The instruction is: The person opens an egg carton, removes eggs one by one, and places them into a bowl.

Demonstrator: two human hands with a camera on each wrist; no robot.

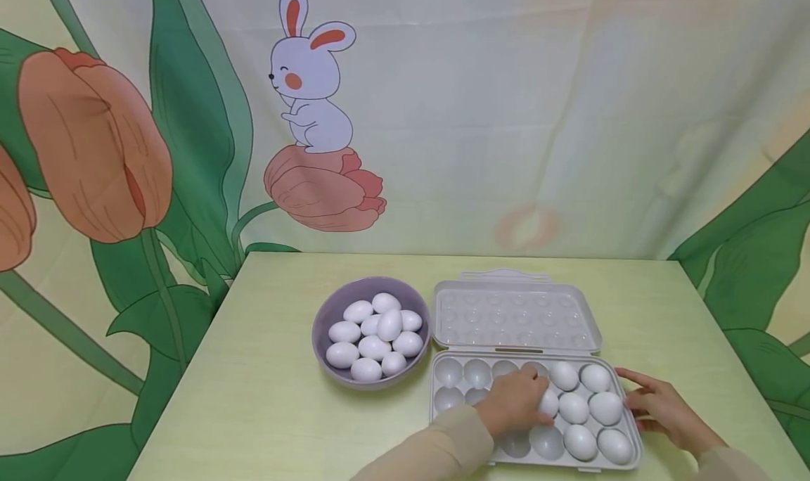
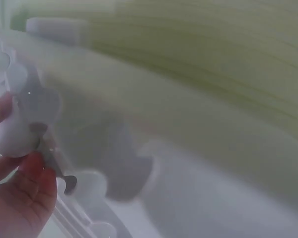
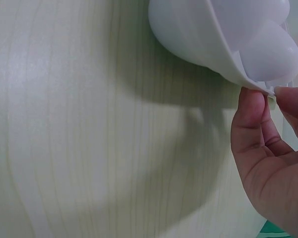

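A white plastic egg box [image 1: 547, 442] lies open on the table, its hinged lid [image 1: 515, 316] folded back. White eggs [image 1: 605, 408] fill the cups at its right end, while several cups on the left are bare. With curled fingers my left hand [image 1: 515, 400] grips a white egg [image 2: 17, 136] at the middle row of the box; the hand partly hides this egg in the head view. At the right end, my right hand [image 1: 671, 411] pinches the rim of the box between thumb and fingers, as the right wrist view shows [image 3: 273, 144].
Left of the box stands a purple-grey bowl [image 1: 323, 360] with several white eggs [image 1: 375, 348] heaped in it. Both rest on a pale wood-grain table [image 1: 253, 396]. Behind the table hangs a cloth [image 1: 468, 115] printed with tulips and a rabbit.
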